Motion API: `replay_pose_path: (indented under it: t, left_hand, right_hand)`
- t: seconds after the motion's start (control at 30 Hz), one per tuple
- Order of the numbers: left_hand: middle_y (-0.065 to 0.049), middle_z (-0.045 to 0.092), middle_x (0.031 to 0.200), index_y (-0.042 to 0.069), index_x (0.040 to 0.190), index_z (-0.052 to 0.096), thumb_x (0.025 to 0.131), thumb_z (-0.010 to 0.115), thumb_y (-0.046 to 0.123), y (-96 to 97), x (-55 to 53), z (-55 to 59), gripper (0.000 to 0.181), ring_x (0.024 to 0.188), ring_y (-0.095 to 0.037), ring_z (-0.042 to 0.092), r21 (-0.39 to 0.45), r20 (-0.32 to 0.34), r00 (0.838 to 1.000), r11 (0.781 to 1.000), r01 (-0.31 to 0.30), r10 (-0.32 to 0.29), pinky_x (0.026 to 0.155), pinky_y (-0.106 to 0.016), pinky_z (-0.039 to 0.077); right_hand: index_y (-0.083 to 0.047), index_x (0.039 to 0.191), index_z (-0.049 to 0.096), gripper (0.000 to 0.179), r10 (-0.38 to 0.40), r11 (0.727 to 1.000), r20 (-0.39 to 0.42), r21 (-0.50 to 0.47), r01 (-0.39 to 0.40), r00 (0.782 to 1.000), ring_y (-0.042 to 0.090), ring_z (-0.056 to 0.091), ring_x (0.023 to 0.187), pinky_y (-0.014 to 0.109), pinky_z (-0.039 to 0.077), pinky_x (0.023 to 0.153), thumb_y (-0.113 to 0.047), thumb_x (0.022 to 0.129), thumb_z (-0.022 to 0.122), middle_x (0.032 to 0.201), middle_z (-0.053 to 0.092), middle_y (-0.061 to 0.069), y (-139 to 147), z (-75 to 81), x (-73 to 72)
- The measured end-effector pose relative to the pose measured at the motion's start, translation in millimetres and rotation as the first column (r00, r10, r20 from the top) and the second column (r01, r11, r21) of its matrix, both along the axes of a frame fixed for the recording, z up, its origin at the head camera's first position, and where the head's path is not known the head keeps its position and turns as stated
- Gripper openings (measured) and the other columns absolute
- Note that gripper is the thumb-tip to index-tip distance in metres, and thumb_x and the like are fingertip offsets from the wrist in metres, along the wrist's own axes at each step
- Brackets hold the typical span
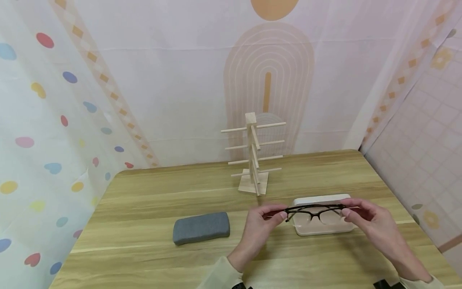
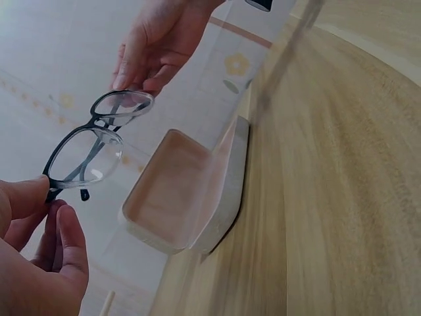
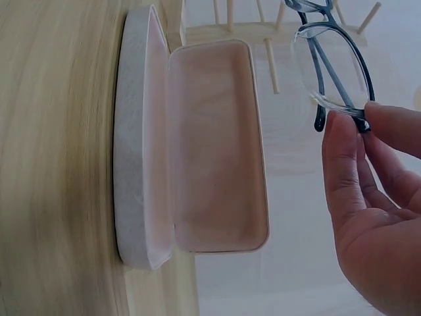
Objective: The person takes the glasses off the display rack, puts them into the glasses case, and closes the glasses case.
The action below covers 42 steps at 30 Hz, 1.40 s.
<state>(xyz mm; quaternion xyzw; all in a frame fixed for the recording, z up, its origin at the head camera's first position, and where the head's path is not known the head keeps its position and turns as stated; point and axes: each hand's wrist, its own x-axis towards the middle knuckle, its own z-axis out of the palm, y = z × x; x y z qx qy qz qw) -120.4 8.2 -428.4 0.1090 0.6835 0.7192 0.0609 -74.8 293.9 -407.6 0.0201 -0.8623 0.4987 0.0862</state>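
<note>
A pair of black-framed eyeglasses (image 1: 315,216) is held up by both hands over an eyeglass case, its temples folded in behind the lenses. My left hand (image 1: 254,228) pinches one end of the frame between thumb and fingers. At the other end, my right hand (image 1: 379,224) pinches the frame the same way, as the right wrist view also shows close up. Beneath the eyeglasses stands the pale eyeglass case (image 1: 321,198), lid raised, with a pink lining (image 3: 214,145) and nothing inside that shows. In the left wrist view the eyeglasses (image 2: 97,124) are apart from the case.
A closed grey-blue eyeglass case (image 1: 201,228) lies left of my left hand. Behind, a wooden rack (image 1: 251,160) with several thin pegs stands on a square base. A patterned curtain (image 1: 173,80) hangs along the wood-grain table's (image 1: 144,200) back edge.
</note>
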Motion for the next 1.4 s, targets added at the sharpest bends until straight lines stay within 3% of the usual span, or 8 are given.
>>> replay_pose_path:
  t: [0.4,0.67,0.93,1.4]
  left_hand:
    - [-0.010,0.077,0.104,-0.001,0.104,0.080,0.090,0.079,0.004,13.0,-2.5,-8.6,0.016,0.086,-0.006,0.066,-0.014,-0.027,0.999,0.999,-0.030,0.030,0.075,-0.017,0.053]
    - [-0.012,0.078,0.101,-0.001,0.102,0.081,0.088,0.081,0.003,20.8,-4.0,-15.0,0.014,0.085,-0.005,0.068,-0.006,-0.010,1.000,1.000,-0.030,0.030,0.074,-0.015,0.054]
    - [-0.009,0.078,0.099,-0.001,0.098,0.082,0.086,0.082,0.001,27.9,-5.8,-21.7,0.012,0.084,-0.006,0.069,-0.016,0.014,0.998,0.998,-0.061,0.061,0.072,-0.015,0.054]
    - [0.004,0.076,0.085,0.005,0.090,0.082,0.084,0.084,0.006,33.9,-17.0,-31.1,0.006,0.072,-0.001,0.063,-0.161,-0.006,0.996,0.983,-0.088,0.088,0.064,-0.017,0.051]
  right_hand:
    - [0.004,0.123,0.067,0.032,-0.053,0.999,-0.010,0.000,0.053,0.999,0.006,0.070,0.081,0.017,0.056,0.072,-0.018,0.101,0.070,0.093,0.074,-0.006,6.8,-6.7,-2.1]
    - [0.003,0.123,0.069,0.033,-0.074,0.997,0.007,0.022,0.074,0.997,0.001,0.069,0.083,0.016,0.054,0.071,-0.021,0.101,0.070,0.093,0.075,-0.010,12.6,-11.5,-4.1]
    - [0.002,0.122,0.070,0.033,-0.064,0.995,0.003,0.074,0.064,0.998,-0.001,0.069,0.083,0.016,0.053,0.069,-0.023,0.101,0.070,0.094,0.077,-0.004,17.7,-15.5,-7.5]
    - [0.000,0.120,0.072,0.029,-0.038,0.993,0.033,0.111,0.034,0.999,-0.004,0.069,0.085,0.015,0.051,0.069,-0.021,0.101,0.071,0.101,0.079,0.006,25.0,-22.9,-13.4]
